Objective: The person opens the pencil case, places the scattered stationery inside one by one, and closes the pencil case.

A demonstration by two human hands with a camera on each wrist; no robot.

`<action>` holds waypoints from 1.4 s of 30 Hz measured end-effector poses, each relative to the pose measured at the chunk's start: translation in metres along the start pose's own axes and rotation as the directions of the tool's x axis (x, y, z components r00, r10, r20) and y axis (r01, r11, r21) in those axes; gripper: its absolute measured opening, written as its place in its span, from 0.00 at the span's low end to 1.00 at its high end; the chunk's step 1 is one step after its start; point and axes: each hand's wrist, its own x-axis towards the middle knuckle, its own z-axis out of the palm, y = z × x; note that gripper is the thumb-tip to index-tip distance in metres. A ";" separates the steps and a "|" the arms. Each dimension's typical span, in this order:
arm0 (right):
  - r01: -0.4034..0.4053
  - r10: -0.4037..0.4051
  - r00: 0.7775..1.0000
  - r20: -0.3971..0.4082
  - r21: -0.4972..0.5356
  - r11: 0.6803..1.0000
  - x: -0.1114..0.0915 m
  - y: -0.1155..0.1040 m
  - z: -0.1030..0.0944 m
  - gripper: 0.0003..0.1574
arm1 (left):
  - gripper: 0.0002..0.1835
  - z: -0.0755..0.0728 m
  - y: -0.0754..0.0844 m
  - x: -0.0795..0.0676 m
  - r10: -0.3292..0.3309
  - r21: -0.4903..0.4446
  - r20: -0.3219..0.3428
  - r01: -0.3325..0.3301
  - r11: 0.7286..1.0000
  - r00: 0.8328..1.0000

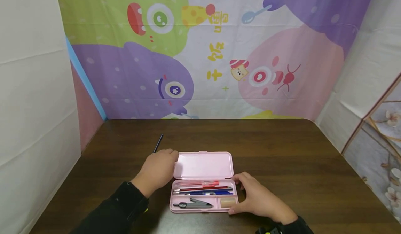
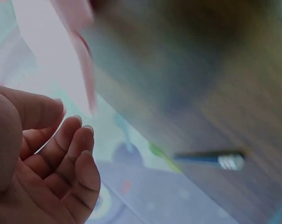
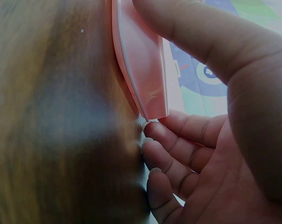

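Observation:
A pink pencil case (image 1: 203,211) stands with its lid (image 1: 203,165) raised behind it. Inside the long compartment are a red pen (image 1: 210,183), pencils and a blue pen (image 1: 216,193); in front lie a grey drawing compass (image 1: 194,204) and a beige block (image 1: 228,202). My right hand (image 1: 258,197) holds the case's right end, thumb at the near corner, fingers at the far one. By the lid's left edge is my left hand (image 1: 159,169); its loosely bent fingers (image 2: 87,172) have nothing between them in the left wrist view.
A dark, slim pen-like stick (image 1: 158,142) lies on the brown wooden table (image 1: 282,150) beyond my left hand. A cartoon-print cloth (image 1: 216,105) hangs at the table's far edge. White cloth walls (image 1: 37,87) stand at both sides.

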 end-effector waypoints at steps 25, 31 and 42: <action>0.021 -0.021 1.000 -0.013 -0.007 1.000 -0.001 0.000 0.001 0.57 | 0.18 0.006 -0.055 0.012 -0.358 -0.118 0.220 0.389 0.913 0.907; 0.019 -0.019 1.000 -0.009 -0.010 1.000 -0.001 0.000 0.001 0.58 | 0.17 0.011 -0.062 0.012 -0.339 -0.114 0.240 0.373 0.921 0.910; 0.009 -0.009 1.000 0.000 0.001 1.000 0.000 -0.001 0.000 0.57 | 0.12 0.022 -0.095 0.018 -0.310 -0.242 0.337 0.400 0.884 0.889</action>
